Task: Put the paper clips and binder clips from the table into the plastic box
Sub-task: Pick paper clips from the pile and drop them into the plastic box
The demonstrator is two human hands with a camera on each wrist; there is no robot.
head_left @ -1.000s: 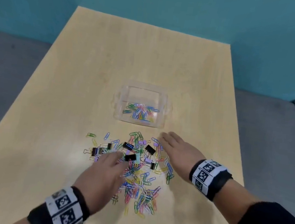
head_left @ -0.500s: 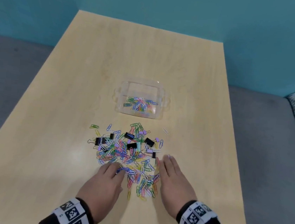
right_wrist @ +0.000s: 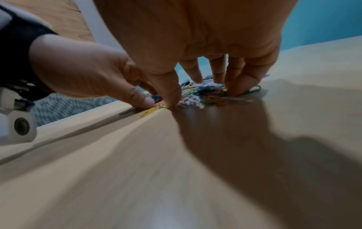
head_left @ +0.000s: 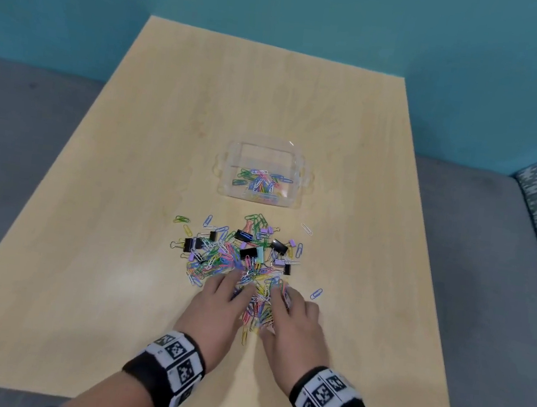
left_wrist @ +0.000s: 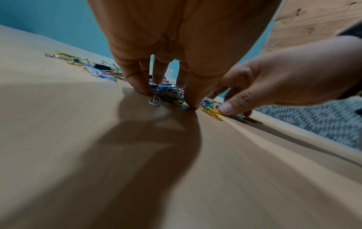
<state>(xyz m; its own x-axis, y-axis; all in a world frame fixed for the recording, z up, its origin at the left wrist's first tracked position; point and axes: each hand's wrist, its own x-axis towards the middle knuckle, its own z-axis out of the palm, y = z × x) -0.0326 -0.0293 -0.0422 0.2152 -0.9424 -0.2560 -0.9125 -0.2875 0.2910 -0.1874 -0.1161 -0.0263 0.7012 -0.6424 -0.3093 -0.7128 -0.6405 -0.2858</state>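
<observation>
The paper clips [head_left: 220,261] lay in a loose, many-coloured heap on the counter [head_left: 128,187], with black and pastel binder clips [head_left: 248,253] mixed into its far half — all of it just in front of the clear plastic box [head_left: 262,172], which already held a small layer of clips. A few strays sat apart at the heap's edges. Both hands were down at the near edge of the pile: the left hand [head_left: 214,311] and the right hand [head_left: 297,323] had their fingers curled with tips on the counter, raking a bunch of paper clips between them, so each grip was closing round a cluster but not yet lifting it. The clips looked light, stiff and slippery, likely to tangle and to spill from a loose handful; scooping from below with both hands cupped together would probably hold more than pinching. The binder clips seemed bulkier and easier to take one at a time by their bodies.
</observation>
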